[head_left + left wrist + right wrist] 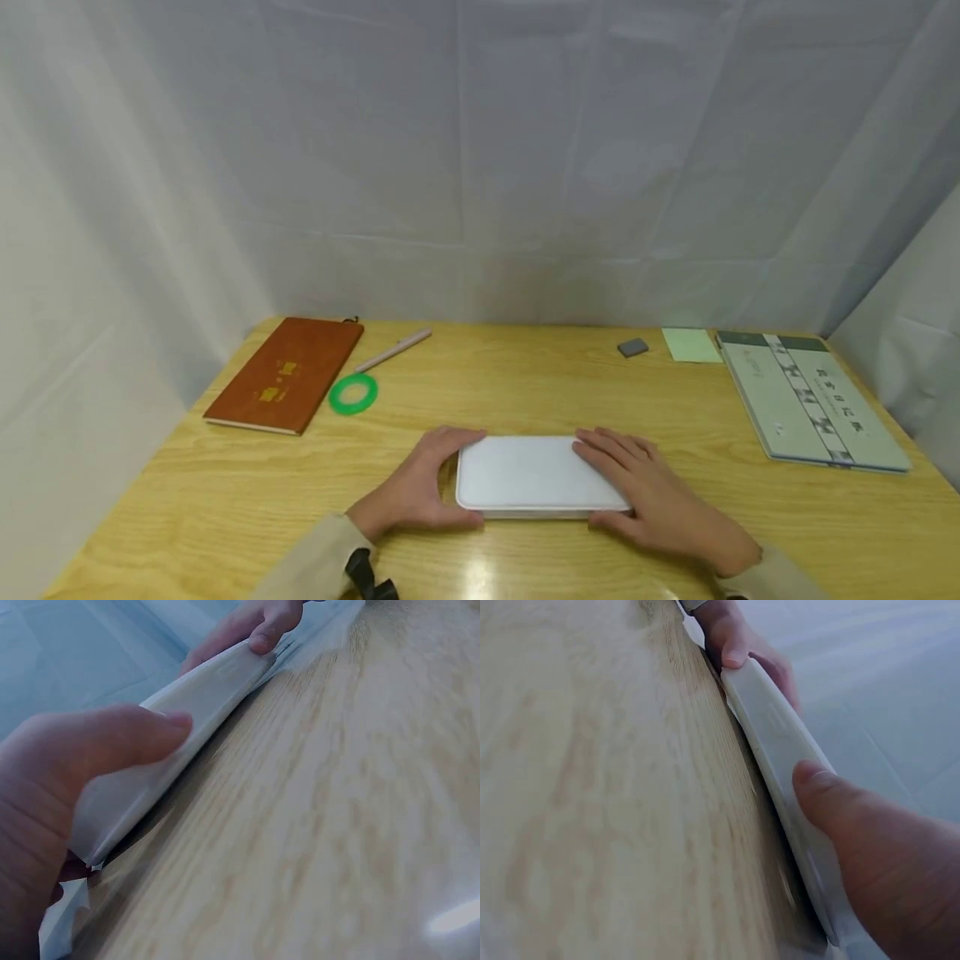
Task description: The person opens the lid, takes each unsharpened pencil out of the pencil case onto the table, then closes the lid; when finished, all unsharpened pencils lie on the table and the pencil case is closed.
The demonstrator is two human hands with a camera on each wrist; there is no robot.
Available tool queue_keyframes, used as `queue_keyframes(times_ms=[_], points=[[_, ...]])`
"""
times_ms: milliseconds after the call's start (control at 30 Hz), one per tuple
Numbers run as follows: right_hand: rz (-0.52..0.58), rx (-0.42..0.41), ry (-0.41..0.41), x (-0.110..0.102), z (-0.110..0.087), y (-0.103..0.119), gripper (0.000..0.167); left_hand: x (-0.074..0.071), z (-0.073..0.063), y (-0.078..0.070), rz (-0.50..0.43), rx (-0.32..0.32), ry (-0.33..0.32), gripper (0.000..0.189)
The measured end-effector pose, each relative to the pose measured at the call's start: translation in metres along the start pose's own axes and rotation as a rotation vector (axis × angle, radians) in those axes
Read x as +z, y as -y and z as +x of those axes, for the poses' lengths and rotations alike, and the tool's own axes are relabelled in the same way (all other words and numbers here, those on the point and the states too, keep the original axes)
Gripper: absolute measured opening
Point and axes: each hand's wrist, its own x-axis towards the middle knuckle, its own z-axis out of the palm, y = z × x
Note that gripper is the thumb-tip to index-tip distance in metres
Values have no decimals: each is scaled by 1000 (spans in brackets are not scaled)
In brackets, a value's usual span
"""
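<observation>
A flat white rectangular case point(536, 473) with rounded corners lies level at the front middle of the table. My left hand point(420, 479) grips its left end, thumb on the near side and fingers round the far corner. At the other end my right hand point(656, 496) holds it, its thumb on the near side and fingers over the top and far edge. Both wrist views show the thumbs pressing the case's side wall point(214, 694). A dark strip runs under its lower edge; whether it touches the table fully, I cannot tell.
On the wooden table point(495, 383), a brown notebook point(288, 371), a green ring point(353, 393) and a pale pink pen point(393, 350) lie at left. A grey eraser-like block point(633, 347), pale green paper point(691, 345) and a grey-green book point(813, 400) lie at right. White curtains surround the table.
</observation>
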Motion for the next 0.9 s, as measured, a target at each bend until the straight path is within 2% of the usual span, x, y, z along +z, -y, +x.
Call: queue_keyframes(times_ms=[167, 367, 467, 567, 700, 900], points=[[0, -60, -71, -1, 8, 5, 65, 0, 0, -1, -54, 7, -58, 82], [-32, -143, -157, -1, 26, 17, 50, 0, 3, -2, -60, 6, -68, 72], [-64, -162, -201, 0, 35, 21, 47, 1, 4, -3, -67, 19, -85, 68], [-90, -171, -238, 2, 40, 23, 47, 2, 3, -4, -65, 14, -66, 67], [-119, -186, -274, 4, 39, 24, 49, 4, 4, -6, -63, -22, -9, 69], [-166, -226, -319, 7, 39, 22, 51, 7, 8, -11, -125, -114, -71, 67]])
